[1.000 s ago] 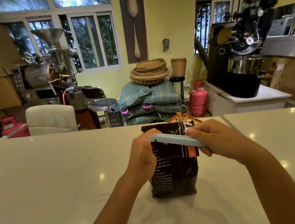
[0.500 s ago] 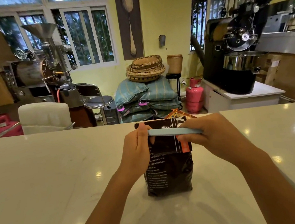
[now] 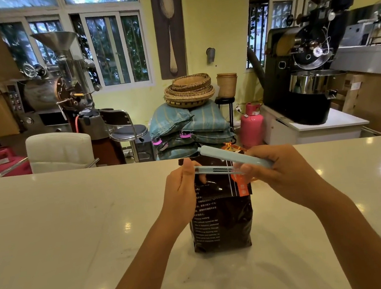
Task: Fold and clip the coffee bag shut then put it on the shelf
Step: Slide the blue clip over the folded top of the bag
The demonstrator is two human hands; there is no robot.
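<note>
A dark brown coffee bag (image 3: pixel 222 221) stands upright on the white counter (image 3: pixel 64 230), its top part flattened with an orange label strip on the right. A long pale blue bag clip (image 3: pixel 222 161) is held in front of the bag's top, its two arms spread apart in a narrow V. My left hand (image 3: pixel 182 192) pinches the free end of the lower arm against the bag's left edge. My right hand (image 3: pixel 278 172) grips the clip's hinge end at the bag's right side. The bag's top edge shows between the arms.
Beyond the counter's far edge stand a white chair (image 3: pixel 59 149), a metal stool (image 3: pixel 126 130), stacked blue-green sacks (image 3: pixel 189 125) with woven baskets on top, a pink gas cylinder (image 3: pixel 251 123) and two coffee roasters (image 3: pixel 306 64). A ledge (image 3: pixel 369 57) runs along the right wall.
The clip was closed flat across the bag's top; now its upper arm has swung up and open. My hands stay at its two ends, and the view has tilted slightly.
</note>
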